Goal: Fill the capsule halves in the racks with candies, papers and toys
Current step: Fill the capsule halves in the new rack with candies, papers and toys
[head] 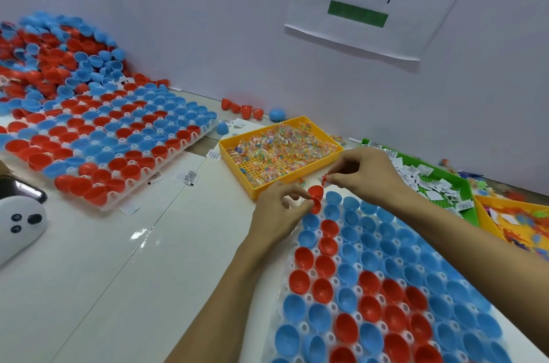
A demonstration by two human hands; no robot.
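Red capsule half (315, 194) tilted at near rack's (300, 330) far corner; rack holds open red/blue halves; candies fill yellow tray (237, 162).

A pale grey wall (208, 20) is seen behind a glossy white worktop (89, 273). A white paper sign (377, 0), printed with black characters and a green bar, is fixed to the wall. Even lighting is noted.

white paper sign (377, 3) on wall reads "置料"; slips' print illegible.
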